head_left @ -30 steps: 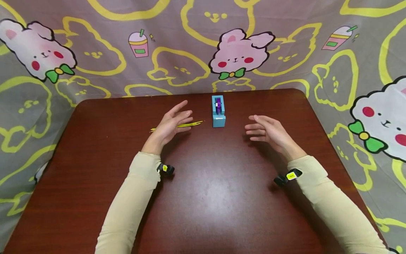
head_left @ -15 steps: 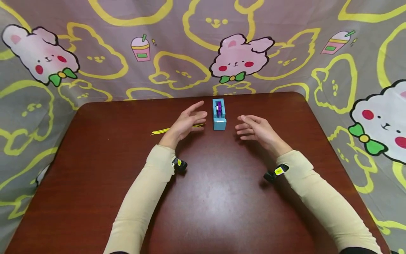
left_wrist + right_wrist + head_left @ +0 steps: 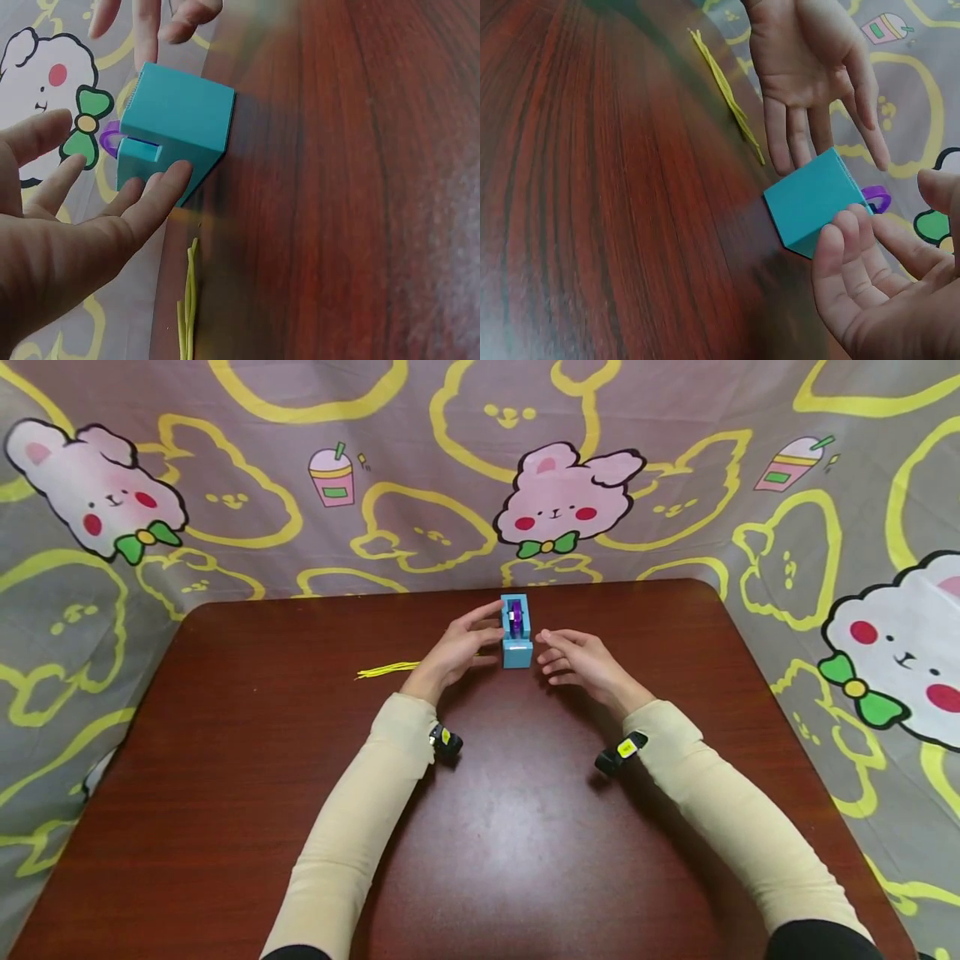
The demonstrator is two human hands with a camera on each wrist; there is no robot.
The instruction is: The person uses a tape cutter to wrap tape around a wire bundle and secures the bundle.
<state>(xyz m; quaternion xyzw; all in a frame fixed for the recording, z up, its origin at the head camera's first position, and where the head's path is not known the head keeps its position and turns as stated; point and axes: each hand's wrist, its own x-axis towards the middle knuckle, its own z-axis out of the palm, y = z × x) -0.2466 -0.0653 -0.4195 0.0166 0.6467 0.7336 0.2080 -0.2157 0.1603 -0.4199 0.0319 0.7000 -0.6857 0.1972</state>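
Observation:
A light-blue tape dispenser [image 3: 517, 656] with a purple tape roll [image 3: 516, 617] stands upright near the far edge of the table. My left hand [image 3: 459, 652] is at its left side, fingers extended and spread; the left wrist view shows the fingertips at the dispenser's wall [image 3: 180, 101], though whether they touch is unclear. On the other side, my right hand [image 3: 583, 664] has loosely bent fingers, and a small gap separates it from the dispenser in the head view. Neither hand grips anything. Part of the dispenser's left edge is hidden by the left fingers.
Several thin yellow strips [image 3: 386, 670] lie in a bundle on the brown table [image 3: 247, 760], partly behind the left hand. A patterned cloth [image 3: 427, 460] hangs along the back and both sides of the table.
My left hand has moved right, from over the yellow strips to the dispenser's left side. My right hand has moved left toward the dispenser, which stays where it was.

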